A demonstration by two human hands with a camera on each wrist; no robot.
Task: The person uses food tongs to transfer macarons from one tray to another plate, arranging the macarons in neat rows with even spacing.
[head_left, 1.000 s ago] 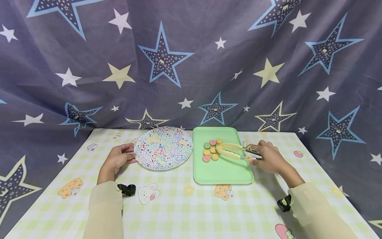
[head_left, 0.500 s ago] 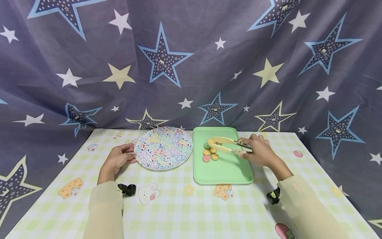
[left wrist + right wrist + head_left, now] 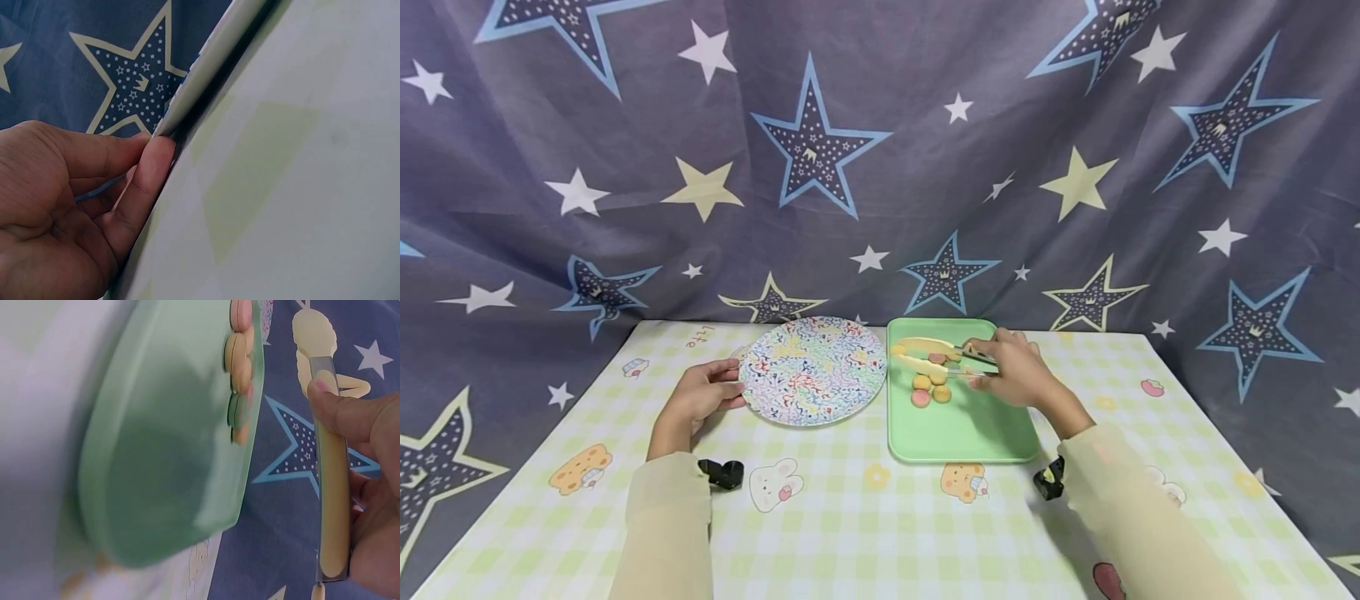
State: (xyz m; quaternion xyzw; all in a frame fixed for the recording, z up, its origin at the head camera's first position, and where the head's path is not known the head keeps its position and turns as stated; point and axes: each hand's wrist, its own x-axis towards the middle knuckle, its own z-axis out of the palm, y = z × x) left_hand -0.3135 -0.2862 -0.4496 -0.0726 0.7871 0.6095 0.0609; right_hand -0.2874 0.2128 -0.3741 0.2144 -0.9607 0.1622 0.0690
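Observation:
At the left, my left hand (image 3: 702, 395) pinches the rim of a round plate (image 3: 812, 371) with multicoloured squiggles. In the left wrist view, thumb and fingertips meet on the plate's edge (image 3: 195, 94). My right hand (image 3: 1021, 371) grips tongs (image 3: 927, 342) with yellow tips and metal handles, held above the green tray (image 3: 958, 437). A yellow macaron (image 3: 898, 351) shows at the tong tips, near the tray's left edge. Several macarons lie on the tray below, among them a pink macaron (image 3: 921, 398) and a green macaron (image 3: 239, 411), which the tongs hide in the head view.
The plate and tray stand side by side at the back of the table, on a checked tablecloth (image 3: 820, 533). Directly behind hangs a dark star-patterned curtain (image 3: 880, 167). Each wrist carries a small black camera mount (image 3: 722, 474).
My right hand has moved left with the tongs, lifting the yellow macaron from the group and carrying it toward the tray's left edge. The left hand and plate have stayed in place.

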